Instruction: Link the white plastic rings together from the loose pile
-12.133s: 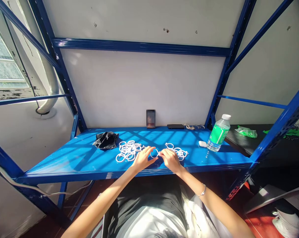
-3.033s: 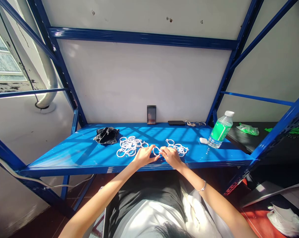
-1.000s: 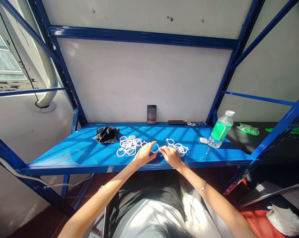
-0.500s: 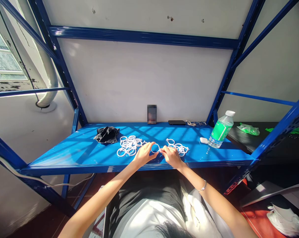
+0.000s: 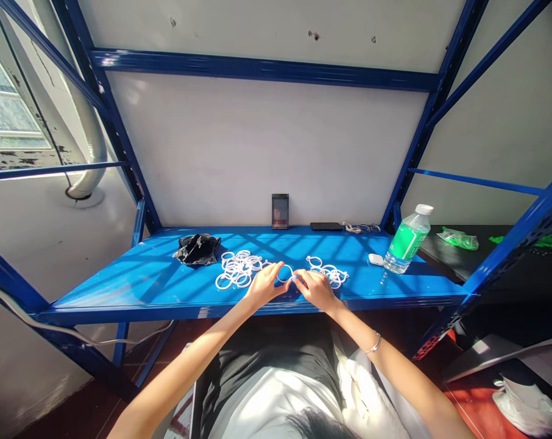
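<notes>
A thin white ring (image 5: 286,265), like a curtain ring, is held up between my two hands over the front of the blue table. My left hand (image 5: 263,286) grips its left side between thumb and fingers. At the ring's right edge, my right hand (image 5: 316,288) pinches with its fingertips; a small part there is too fine to make out. Beside my left hand lies a pile of white rings (image 5: 237,268). Behind my right hand is a smaller group of white rings (image 5: 334,275), partly covered by that hand.
On the blue table (image 5: 134,280) sits a crumpled black plastic bag (image 5: 197,250) at left. A water bottle (image 5: 408,239) and a small white case (image 5: 375,260) stand at right. Along the back are a dark upright device (image 5: 280,211), a black phone (image 5: 326,226) and a coiled cable (image 5: 360,228).
The ring and my fingertips have shifted very slightly to the left. Both hands keep hold of it, and the two ring piles look the same.
</notes>
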Action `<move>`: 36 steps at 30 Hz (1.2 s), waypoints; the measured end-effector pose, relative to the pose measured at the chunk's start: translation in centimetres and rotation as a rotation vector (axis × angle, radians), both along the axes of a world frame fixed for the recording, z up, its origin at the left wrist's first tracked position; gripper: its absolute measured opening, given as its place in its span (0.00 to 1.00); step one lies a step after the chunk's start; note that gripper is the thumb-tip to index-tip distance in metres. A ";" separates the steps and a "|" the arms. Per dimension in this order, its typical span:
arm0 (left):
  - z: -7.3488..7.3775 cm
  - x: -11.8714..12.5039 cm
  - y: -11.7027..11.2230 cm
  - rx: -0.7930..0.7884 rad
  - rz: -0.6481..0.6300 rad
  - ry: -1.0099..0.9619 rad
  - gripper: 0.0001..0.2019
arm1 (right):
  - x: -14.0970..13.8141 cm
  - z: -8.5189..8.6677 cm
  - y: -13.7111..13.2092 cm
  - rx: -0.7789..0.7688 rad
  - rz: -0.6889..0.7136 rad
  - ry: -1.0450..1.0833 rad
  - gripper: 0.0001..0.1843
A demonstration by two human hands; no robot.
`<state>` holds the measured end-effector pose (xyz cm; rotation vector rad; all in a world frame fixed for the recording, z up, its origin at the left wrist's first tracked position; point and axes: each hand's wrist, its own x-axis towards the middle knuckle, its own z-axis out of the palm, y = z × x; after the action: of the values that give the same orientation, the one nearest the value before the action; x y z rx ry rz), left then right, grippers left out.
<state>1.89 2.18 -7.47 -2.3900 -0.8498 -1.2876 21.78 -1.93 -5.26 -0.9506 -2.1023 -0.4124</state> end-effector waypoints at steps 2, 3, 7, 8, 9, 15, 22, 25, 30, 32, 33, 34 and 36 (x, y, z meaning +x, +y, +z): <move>-0.2 0.0 0.1 -0.001 0.011 -0.003 0.21 | -0.1 0.1 -0.1 0.006 0.009 0.001 0.12; -0.2 0.0 0.1 -0.005 0.015 -0.004 0.21 | -0.1 0.0 0.0 0.008 0.012 0.002 0.12; -0.1 0.0 0.0 -0.003 0.006 -0.001 0.21 | 0.0 -0.3 0.2 0.000 0.022 -0.022 0.12; 0.0 0.0 0.0 0.003 -0.001 0.000 0.21 | 0.0 -0.4 0.2 -0.002 0.023 -0.029 0.12; 0.0 -0.1 0.0 0.008 -0.009 0.001 0.21 | 0.1 -0.5 0.3 -0.004 0.023 -0.035 0.13; 0.2 0.0 -0.1 -0.035 0.001 0.013 0.21 | 0.3 -0.8 0.6 -0.034 0.046 -0.046 0.12; 0.3 -0.1 -0.2 -0.060 -0.051 0.013 0.22 | 0.6 -0.8 0.6 -0.078 0.080 -0.039 0.10; 0.5 -0.1 -0.3 -0.057 -0.074 0.016 0.23 | 0.6 -0.7 0.6 -0.085 0.098 -0.031 0.09; 0.5 -0.2 -0.2 -0.084 -0.064 0.025 0.23 | 0.6 -0.7 0.6 -0.090 0.105 -0.026 0.09; 0.4 -0.2 -0.1 -0.101 -0.060 0.030 0.23 | 0.6 -0.7 0.6 -0.092 0.105 -0.027 0.09; 0.3 -0.3 0.0 -0.108 -0.059 0.033 0.23 | 0.6 -0.6 0.6 -0.092 0.107 -0.025 0.09; 0.3 -0.3 0.0 -0.117 -0.059 0.036 0.23 | 0.6 -0.6 0.6 -0.093 0.110 -0.024 0.10; 0.2 -0.3 0.0 -0.137 -0.060 0.044 0.24 | 0.7 -0.6 0.6 -0.098 0.116 -0.020 0.10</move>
<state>1.54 2.20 -7.22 -2.5584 -0.8862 -1.2304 22.43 -1.37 -5.89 -0.8775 -2.2003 -0.2632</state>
